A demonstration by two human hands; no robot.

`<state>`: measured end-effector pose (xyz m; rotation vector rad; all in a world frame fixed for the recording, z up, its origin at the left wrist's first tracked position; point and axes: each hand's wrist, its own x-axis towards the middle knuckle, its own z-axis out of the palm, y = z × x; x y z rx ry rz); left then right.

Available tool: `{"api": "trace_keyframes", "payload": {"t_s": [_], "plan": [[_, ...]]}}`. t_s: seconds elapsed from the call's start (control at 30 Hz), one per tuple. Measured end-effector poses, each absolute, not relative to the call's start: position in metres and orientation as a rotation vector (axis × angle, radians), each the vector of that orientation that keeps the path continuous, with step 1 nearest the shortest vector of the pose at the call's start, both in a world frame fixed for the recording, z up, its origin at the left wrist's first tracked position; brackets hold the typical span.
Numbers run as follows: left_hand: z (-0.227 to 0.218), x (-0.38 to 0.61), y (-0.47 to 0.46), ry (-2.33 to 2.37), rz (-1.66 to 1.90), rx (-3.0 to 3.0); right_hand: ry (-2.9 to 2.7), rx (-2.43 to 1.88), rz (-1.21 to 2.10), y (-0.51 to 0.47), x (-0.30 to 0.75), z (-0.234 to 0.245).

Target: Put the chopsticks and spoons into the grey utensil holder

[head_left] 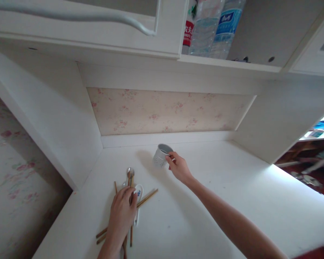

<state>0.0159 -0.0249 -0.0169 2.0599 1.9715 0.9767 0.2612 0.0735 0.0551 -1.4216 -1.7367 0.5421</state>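
My right hand (178,166) pinches the rim of a small white perforated holder cup (160,157), which is tilted just above the white counter (218,201). My left hand (122,212) lies over a loose pile of utensils with its fingers curled round some of them. The pile holds several wooden chopsticks (147,196), a metal spoon (130,173) and a white ceramic spoon with a blue pattern (138,194). The cup is a little beyond and to the right of the pile.
White cabinet walls enclose the counter on the left (56,118) and right (280,115), with floral wallpaper (164,111) behind. Overhead, a shelf holds plastic water bottles (216,25) beside a cabinet door (83,21). Another room shows at far right.
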Motion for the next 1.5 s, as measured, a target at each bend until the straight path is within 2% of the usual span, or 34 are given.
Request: {"api": "trace_keyframes", "payload": {"t_s": [0.33, 0.57, 0.7, 0.9, 1.2, 1.5], "plan": [[-0.009, 0.013, -0.029, 2.054, 0.951, 2.084, -1.606, -1.354, 0.575, -0.012, 0.316, 0.013], [-0.002, 0.010, -0.031, 2.040, 1.235, 2.081, -1.688, -1.258, 0.521, -0.024, 0.330, -0.006], [0.006, 0.002, -0.032, 2.124, 1.237, 1.860, -1.706, -1.203, 0.568, -0.022, 0.333, -0.019], [0.018, -0.020, -0.042, 2.327, 0.928, 1.523, -1.646, -1.143, 0.701, -0.023, 0.340, -0.022], [0.019, -0.027, -0.043, 2.387, 0.208, 1.664, -1.328, -1.178, 0.949, -0.020, 0.344, -0.010], [0.013, -0.014, -0.042, 2.322, 0.100, 1.672, -1.142, -1.216, 0.996, -0.006, 0.352, -0.017]]}}
